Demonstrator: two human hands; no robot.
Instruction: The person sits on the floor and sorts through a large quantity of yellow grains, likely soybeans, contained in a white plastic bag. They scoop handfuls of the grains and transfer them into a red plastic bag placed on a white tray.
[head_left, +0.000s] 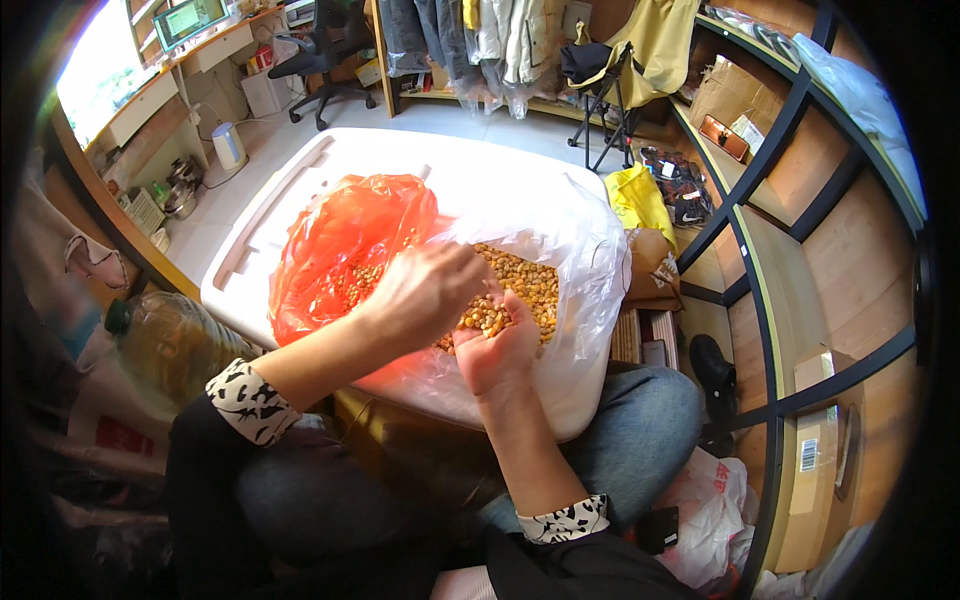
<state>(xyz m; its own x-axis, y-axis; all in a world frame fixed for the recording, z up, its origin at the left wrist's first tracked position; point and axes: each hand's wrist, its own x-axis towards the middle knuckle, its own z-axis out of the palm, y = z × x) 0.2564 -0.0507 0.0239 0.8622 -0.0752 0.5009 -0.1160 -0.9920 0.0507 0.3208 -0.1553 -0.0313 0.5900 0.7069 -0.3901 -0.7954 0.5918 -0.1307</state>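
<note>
My right hand (499, 341), palm up and cupped, holds a heap of yellow and tan kernels (486, 316), apparently dried corn mixed with rounder beans. Above it, my left hand (427, 289) is slightly blurred, back upward; its bent fingertips are near the heap, and what they hold is hidden. Beneath both hands, a clear plastic bag (592, 262) lies open with many more kernels (529, 281) in it. To its left stands an open red plastic bag (360, 206) with small round tan beans (362, 283) inside. Both bags rest on a white plastic lid (375, 150).
A large clear plastic bottle (169, 341) with a green cap is left of the lid. Dark-framed wooden shelves (825, 292) curve along the right. A brown paper bag (649, 262) and a yellow cloth (641, 199) sit beyond the lid's right edge. My jeans-clad knee (645, 420) is below it.
</note>
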